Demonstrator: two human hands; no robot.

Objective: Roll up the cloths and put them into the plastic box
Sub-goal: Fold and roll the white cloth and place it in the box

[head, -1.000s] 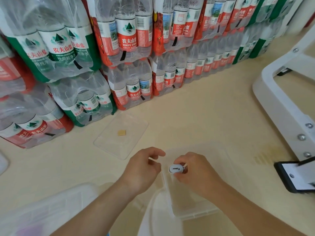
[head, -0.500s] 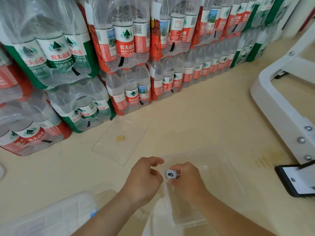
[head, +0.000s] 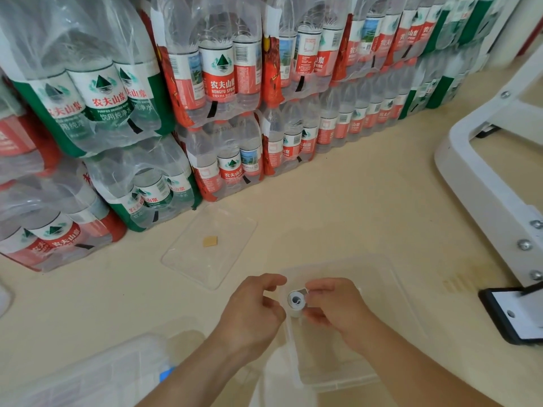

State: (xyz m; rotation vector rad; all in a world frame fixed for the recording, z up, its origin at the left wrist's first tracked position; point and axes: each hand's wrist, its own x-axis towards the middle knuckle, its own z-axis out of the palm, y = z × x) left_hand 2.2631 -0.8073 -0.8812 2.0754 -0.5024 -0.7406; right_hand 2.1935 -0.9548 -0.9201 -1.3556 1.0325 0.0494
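Observation:
A small white cloth, rolled into a tight tube (head: 296,301), shows its spiral end toward me. My right hand (head: 335,304) pinches the roll between thumb and fingers, just above the left rim of the clear plastic box (head: 390,292). My left hand (head: 254,306) hovers beside the roll with its fingers curled, a small gap away; it holds nothing that I can see. The box stands open on the beige floor and looks empty inside.
A flat clear lid (head: 211,245) with a small tan square on it lies beyond my hands. Shrink-wrapped packs of water bottles (head: 223,92) wall off the back. A white frame (head: 487,183) and a black-edged device (head: 517,312) stand at right. Another clear container (head: 97,374) sits at lower left.
Both hands have stayed over the box's left rim. The roll has turned in my right hand's fingers, so its spiral end now faces me more squarely.

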